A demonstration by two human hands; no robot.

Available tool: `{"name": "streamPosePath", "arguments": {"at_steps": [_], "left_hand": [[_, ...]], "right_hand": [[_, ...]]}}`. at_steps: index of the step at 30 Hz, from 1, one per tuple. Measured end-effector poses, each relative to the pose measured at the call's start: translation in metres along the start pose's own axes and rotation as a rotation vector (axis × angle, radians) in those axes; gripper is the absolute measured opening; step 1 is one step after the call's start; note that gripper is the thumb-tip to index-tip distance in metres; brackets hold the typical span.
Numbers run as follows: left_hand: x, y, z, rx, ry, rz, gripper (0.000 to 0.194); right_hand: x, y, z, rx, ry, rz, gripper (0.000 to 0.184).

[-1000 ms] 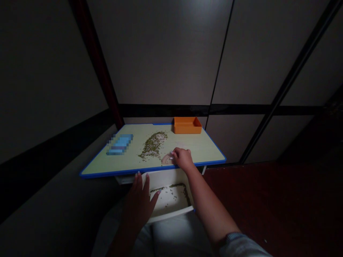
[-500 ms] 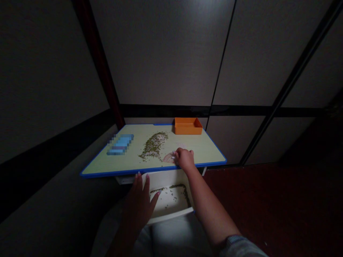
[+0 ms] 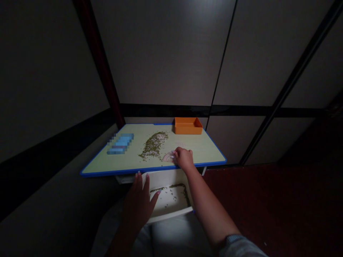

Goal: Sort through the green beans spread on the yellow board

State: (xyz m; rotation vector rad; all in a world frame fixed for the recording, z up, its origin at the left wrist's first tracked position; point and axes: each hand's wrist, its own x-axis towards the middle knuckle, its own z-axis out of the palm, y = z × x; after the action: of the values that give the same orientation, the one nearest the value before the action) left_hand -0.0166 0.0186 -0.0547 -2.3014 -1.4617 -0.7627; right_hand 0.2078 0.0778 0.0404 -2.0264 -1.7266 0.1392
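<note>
My right hand [image 3: 184,157] is closed near the front of the pale green tabletop [image 3: 134,166]. Its fingers pinch the right side of a flat, pinkish, fan-shaped piece [image 3: 168,156], whose kind I cannot make out. To the left of that piece lies a loose spread of small green grains [image 3: 153,145], perhaps mung beans. Below the table edge is a white bin [image 3: 171,215] with grains along its inner edges and a few scattered on its bottom. My left hand [image 3: 142,200] rests at the bin's left wall, fingers spread, thumb reaching over the inside.
An orange open box [image 3: 188,129] stands at the back right of the table. On the left lies a blue rectangular thing [image 3: 121,144], blurred by pixels. A blue rim [image 3: 107,174] edges the tabletop. Grey panels [image 3: 166,53] rise close behind it.
My right hand and the fan-shaped piece have shifted very slightly left, and the piece looks paler. My left hand, the bin and the grains look unchanged.
</note>
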Motion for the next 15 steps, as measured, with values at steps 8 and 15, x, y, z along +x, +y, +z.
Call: {"name": "streamPosePath", "arguments": {"at_steps": [8, 15], "left_hand": [[0.0007, 0.0003, 0.0002, 0.015, 0.005, 0.009, 0.072], [-0.0002, -0.0003, 0.0001, 0.013, 0.002, 0.023, 0.071]], "right_hand": [[0.0024, -0.0009, 0.0008, -0.069, 0.026, 0.022, 0.024], [0.0022, 0.0027, -0.0052, -0.146, 0.091, 0.138, 0.026]]}}
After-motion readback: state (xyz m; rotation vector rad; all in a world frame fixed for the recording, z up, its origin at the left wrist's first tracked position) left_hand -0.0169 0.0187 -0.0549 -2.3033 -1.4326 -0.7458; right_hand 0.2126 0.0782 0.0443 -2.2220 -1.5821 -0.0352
